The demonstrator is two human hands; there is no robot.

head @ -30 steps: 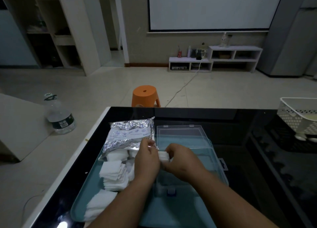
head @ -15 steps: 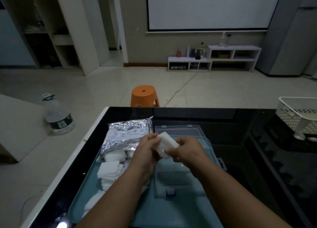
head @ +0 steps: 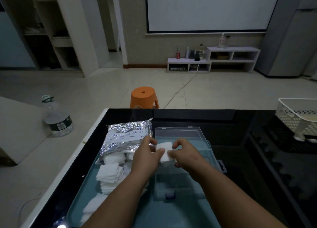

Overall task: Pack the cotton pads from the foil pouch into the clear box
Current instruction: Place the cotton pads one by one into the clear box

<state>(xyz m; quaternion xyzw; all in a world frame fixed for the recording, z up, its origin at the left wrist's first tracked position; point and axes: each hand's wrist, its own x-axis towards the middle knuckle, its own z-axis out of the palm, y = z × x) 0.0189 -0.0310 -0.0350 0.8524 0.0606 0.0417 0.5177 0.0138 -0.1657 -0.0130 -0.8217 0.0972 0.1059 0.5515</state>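
Cotton pads (head: 164, 151) are being pinched above the clear box (head: 179, 133), opposite edges being held by left hand (head: 147, 156) and right hand (head: 186, 156); soft, light, probably best squeezed gently edgewise.

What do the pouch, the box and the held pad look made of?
Foil pouch: crinkled metallic foil, shiny silver glints. Clear box: probably hard plastic; teal tray shows through. Cotton pad, pinched by left hand and right hand: matte white, soft-looking, likely cotton.
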